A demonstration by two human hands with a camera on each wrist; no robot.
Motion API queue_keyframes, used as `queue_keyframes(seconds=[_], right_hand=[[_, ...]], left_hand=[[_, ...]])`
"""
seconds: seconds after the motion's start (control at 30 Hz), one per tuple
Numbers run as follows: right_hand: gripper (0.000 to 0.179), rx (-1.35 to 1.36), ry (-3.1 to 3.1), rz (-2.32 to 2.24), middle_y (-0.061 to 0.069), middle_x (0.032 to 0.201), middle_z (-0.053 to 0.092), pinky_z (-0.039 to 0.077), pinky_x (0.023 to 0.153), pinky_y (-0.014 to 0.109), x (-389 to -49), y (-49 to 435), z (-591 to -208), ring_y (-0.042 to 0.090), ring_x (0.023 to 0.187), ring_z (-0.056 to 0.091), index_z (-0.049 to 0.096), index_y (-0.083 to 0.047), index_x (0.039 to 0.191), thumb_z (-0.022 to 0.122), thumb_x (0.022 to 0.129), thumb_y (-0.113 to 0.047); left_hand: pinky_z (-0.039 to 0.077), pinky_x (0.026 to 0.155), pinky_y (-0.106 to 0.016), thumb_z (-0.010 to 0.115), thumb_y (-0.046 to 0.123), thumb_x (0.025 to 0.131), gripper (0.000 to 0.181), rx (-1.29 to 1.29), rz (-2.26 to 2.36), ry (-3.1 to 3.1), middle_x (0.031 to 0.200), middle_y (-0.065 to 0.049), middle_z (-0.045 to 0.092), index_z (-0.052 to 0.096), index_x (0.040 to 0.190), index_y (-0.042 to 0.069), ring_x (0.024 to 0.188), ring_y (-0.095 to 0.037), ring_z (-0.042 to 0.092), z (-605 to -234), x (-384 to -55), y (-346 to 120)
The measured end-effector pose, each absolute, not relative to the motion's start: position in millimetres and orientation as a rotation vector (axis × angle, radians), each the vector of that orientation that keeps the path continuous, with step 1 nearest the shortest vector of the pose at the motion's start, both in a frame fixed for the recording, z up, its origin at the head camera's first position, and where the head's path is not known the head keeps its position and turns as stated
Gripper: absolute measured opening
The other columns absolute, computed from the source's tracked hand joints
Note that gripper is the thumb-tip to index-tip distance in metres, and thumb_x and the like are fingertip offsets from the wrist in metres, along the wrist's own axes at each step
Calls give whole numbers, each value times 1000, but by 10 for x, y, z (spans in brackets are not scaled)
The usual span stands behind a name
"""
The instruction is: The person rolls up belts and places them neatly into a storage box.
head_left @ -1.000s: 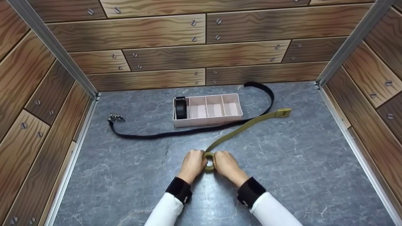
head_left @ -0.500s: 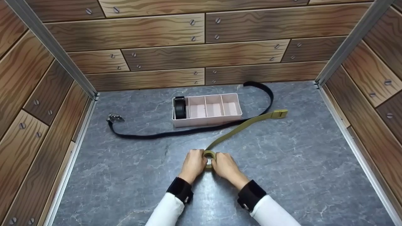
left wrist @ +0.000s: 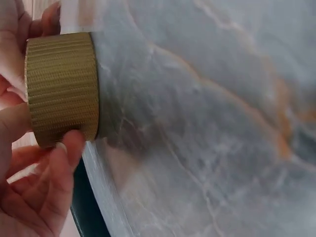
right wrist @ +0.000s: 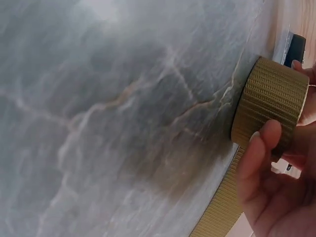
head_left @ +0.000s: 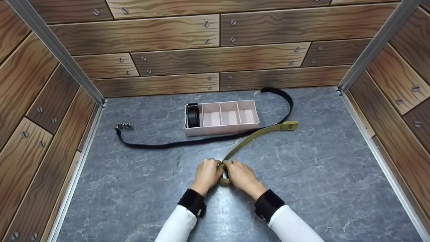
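An olive-green webbing belt (head_left: 249, 138) is partly rolled into a coil, with its free length running to the upper right and ending in a buckle (head_left: 289, 126). My left hand (head_left: 206, 174) holds the coil's left side, thumb and fingers on the ribbed webbing (left wrist: 61, 89) in the left wrist view. On the opposite side my right hand (head_left: 243, 174) grips the coil, fingers pressed to the roll (right wrist: 271, 103) in the right wrist view. The coil stands on its edge on the grey surface. The inner faces of some fingers are hidden in the head view.
Behind the hands stands a pink divided box (head_left: 221, 129), a rolled black belt (head_left: 193, 116) in its left compartment. A long black belt (head_left: 174, 144) with a metal buckle (head_left: 123, 126) lies in front of the box, partly under the green one. Wood-patterned walls (head_left: 174, 60) enclose the surface.
The green belt's buckle end has slid left and slightly nearer as the coil takes up more webbing. Both hands stay around the coil, with the right fingers shifted to its far side.
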State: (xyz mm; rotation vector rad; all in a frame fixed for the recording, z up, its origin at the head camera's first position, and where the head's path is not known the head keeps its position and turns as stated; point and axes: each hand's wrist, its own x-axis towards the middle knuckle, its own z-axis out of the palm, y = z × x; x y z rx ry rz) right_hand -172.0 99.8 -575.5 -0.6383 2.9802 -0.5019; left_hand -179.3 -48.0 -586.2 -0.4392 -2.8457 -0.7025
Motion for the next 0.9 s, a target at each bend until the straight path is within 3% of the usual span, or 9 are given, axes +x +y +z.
queue_keyframes(seconds=[0.07, 0.17, 0.3, 0.5, 0.67, 0.9], right_hand=[[21, -549, 2995, -563, 9, 84, 57, 47, 52, 35, -1708, 1002, -5744, 24, 66, 57, 62, -8, 107, 53, 90, -17], [20, -355, 2964, -667, 7, 71, 57, 44, 47, 34, -1676, 1013, -5711, 23, 56, 55, 62, -6, 84, 58, 88, -25], [26, -278, 2908, -626, 6, 57, 52, 40, 41, 34, -1638, 1031, -5666, 20, 46, 49, 54, -8, 65, 58, 86, -23], [11, -572, 2967, -371, 9, 63, 57, 43, 41, 35, -1670, 1061, -5662, 24, 51, 54, 56, -6, 71, 57, 82, -8], [8, -748, 2990, -373, 9, 71, 58, 46, 46, 33, -1730, 1072, -5689, 24, 59, 57, 58, -6, 82, 52, 86, -5], [26, -472, 2923, -669, 2, 57, 52, 41, 42, 29, -1704, 1036, -5697, 17, 48, 51, 54, -10, 67, 57, 89, -23]], left_hand=[[44, 47, -34, 68, 18, 73, 15, -444, -659, -2836, 60, 0, 58, 60, 60, 15, 54, -20, 57, -5869, -1783, -465], [43, 46, -34, 68, 17, 71, 19, -424, -615, -2827, 58, 0, 56, 55, 56, 15, 52, -21, 56, -5879, -1771, -450], [43, 44, -34, 68, 17, 69, 19, -418, -625, -2839, 58, -1, 55, 53, 57, 15, 52, -22, 56, -5878, -1763, -455], [42, 45, -32, 68, 20, 70, 14, -443, -693, -2951, 60, 3, 52, 56, 63, 16, 52, -16, 53, -5838, -1781, -477], [40, 43, -34, 66, 16, 69, 19, -424, -628, -2972, 58, 2, 54, 52, 57, 16, 49, -18, 52, -5807, -1801, -461], [41, 43, -38, 64, 13, 66, 22, -324, -524, -2940, 55, -4, 55, 47, 52, 15, 49, -25, 55, -5814, -1805, -439]])
